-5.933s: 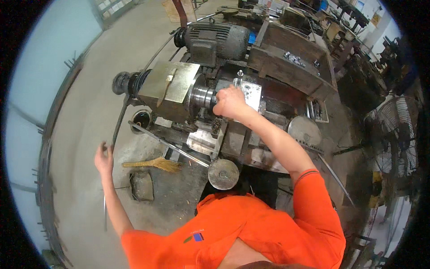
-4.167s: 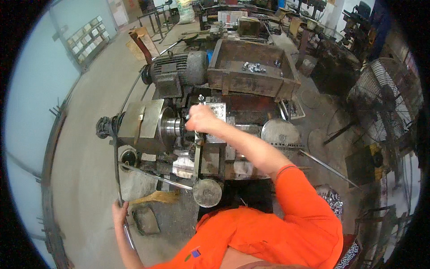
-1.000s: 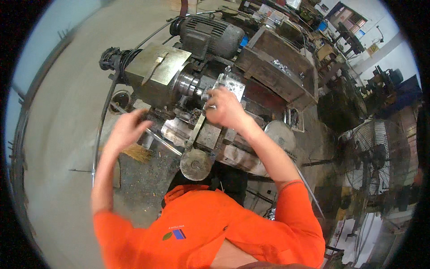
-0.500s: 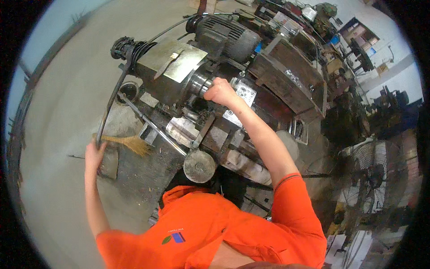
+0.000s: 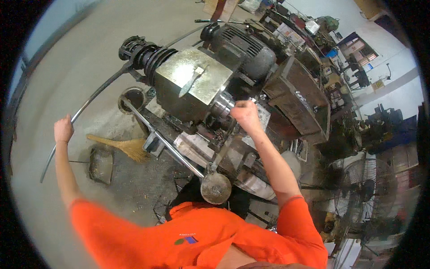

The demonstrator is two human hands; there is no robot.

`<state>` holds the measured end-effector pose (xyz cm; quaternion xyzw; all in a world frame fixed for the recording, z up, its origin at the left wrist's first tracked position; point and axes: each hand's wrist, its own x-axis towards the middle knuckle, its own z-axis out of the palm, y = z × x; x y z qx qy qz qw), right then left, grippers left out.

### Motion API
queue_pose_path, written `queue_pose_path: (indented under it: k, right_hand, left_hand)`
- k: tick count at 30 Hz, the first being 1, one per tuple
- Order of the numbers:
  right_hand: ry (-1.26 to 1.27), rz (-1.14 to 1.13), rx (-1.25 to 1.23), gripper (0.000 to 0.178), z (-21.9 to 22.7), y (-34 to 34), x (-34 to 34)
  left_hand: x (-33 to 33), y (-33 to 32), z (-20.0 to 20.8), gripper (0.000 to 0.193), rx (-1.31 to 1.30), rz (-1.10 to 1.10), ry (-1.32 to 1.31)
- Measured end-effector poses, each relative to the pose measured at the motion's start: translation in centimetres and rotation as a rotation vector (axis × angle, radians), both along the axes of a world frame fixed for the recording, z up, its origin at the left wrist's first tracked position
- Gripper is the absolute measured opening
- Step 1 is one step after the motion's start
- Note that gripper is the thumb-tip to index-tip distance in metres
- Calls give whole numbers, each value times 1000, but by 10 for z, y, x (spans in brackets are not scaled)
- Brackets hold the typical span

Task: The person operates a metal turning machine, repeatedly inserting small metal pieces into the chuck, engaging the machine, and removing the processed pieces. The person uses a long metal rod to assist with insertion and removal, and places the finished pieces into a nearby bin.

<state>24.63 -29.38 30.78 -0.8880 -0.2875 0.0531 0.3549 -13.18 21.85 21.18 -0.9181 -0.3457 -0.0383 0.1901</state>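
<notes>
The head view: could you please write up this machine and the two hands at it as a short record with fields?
Left hand: closed around a long grey metal bar
Right hand: at the end of a shiny cylindrical metal spindle; fingers mostly hidden
On top: small flat brush lying on a pale, shiny metal plate
Far side: dark ribbed motor; brown open-topped box
Lower left: yellow straw broom near a dark squarish pan

And the headstock cover [image 5: 190, 76] flashes, glossy sheet metal! Lower right of it, the spindle nose [image 5: 222, 103] gleams, polished metal; upper right, the motor [image 5: 244, 51] shows ribbed, matt metal. Lower left of it, 1 smooth metal bar [image 5: 97, 93] and the broom [image 5: 130, 147], rough straw; below it, the shirt [image 5: 156, 233], matt cloth.
</notes>
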Motion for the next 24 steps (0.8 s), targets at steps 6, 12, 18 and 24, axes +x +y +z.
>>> queue_pose_path:
  k: [6, 12, 18, 24]
  right_hand:
    - [28, 5, 27, 24, 1, -7, 1]
    - [-281, 12, 338, 11, 16, -85, -38]
    - [-270, -249, 114, 14, 2, -229, -68]
    - [-171, -632, -91, 23, -45, -367, -100]
  left_hand:
    - [28, -24, 1, 22, -136, 138, -244]
    - [105, -160, -71, 29, -418, 13, -1014]
    - [136, -259, -180, 44, -651, -214, -23]
    - [171, -230, -121, 20, -324, -366, 425]
